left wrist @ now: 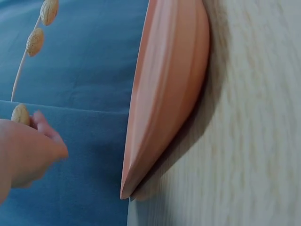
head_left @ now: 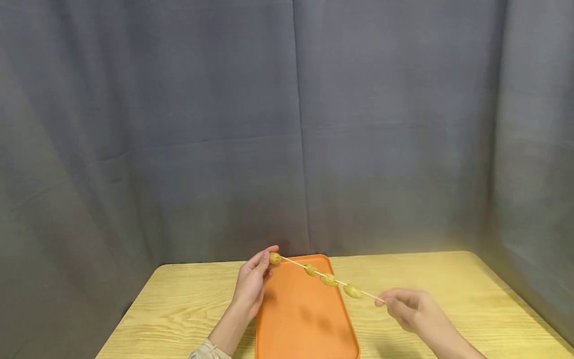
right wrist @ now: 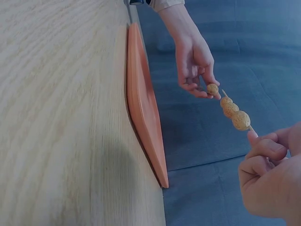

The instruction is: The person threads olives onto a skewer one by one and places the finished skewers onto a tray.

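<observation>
A thin wooden skewer (head_left: 373,296) slants over the tray, held near its lower right end by my right hand (head_left: 417,311). Threaded along it are three rough golden-brown oval balls (head_left: 329,280); in the right wrist view the nearest ball (right wrist: 241,120) sits close to the fingertips. My left hand (head_left: 251,281) pinches a similar loose ball (head_left: 275,258) between thumb and fingers. The skewer's bare tip (left wrist: 12,96) points at this ball (left wrist: 20,114), with a small gap between them in both wrist views. Beneath lies an orange tray (head_left: 305,319).
The tray rests on a light wood-grain table (head_left: 179,299), reaching toward its far edge. Dark grey-blue curtains (head_left: 224,149) hang behind and along both sides. Shadows of the balls fall on the tray's flat surface.
</observation>
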The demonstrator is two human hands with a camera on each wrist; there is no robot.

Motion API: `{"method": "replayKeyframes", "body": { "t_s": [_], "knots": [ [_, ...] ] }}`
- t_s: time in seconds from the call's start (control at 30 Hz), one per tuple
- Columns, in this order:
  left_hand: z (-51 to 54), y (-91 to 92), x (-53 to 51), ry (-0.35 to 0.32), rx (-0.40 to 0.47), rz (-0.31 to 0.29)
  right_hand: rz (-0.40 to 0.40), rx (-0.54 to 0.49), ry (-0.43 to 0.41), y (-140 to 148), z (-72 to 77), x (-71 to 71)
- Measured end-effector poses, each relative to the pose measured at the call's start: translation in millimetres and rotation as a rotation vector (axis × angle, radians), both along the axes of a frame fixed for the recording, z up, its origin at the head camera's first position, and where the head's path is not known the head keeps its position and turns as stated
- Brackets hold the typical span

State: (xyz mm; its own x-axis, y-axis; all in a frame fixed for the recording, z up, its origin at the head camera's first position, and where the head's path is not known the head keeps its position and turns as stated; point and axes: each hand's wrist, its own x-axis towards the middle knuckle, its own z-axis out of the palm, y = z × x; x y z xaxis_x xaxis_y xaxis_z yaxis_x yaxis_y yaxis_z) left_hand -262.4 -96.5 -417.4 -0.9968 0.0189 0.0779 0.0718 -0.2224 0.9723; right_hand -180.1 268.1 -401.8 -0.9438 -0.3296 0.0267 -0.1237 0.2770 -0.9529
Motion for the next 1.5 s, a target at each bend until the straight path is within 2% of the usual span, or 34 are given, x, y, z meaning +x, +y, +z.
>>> {"method": "replayKeyframes", "body": {
  "t_s": [0.17,0.47,0.7,1.07,1.5],
  "knots": [
    [-0.1,5.7,-1.5,-0.003,0.114,-0.053,-0.005,-0.004,-0.003,2,-1.2,-1.0],
    [3.3,9.9,-1.9,-0.009,0.23,-0.04,0.013,-0.013,-0.004,2,-1.9,-4.1],
    [3.3,9.9,-4.1,-0.019,0.257,-0.031,0.016,0.001,-0.029,4,-5.0,-6.6],
    [3.7,10.1,-7.0,-0.034,0.28,-0.014,0.028,0.015,0.008,3,-4.7,-6.5],
    [3.2,11.6,-9.4,-0.022,0.259,-0.02,0.043,-0.013,0.015,3,-5.9,-7.8]
  ]
}}
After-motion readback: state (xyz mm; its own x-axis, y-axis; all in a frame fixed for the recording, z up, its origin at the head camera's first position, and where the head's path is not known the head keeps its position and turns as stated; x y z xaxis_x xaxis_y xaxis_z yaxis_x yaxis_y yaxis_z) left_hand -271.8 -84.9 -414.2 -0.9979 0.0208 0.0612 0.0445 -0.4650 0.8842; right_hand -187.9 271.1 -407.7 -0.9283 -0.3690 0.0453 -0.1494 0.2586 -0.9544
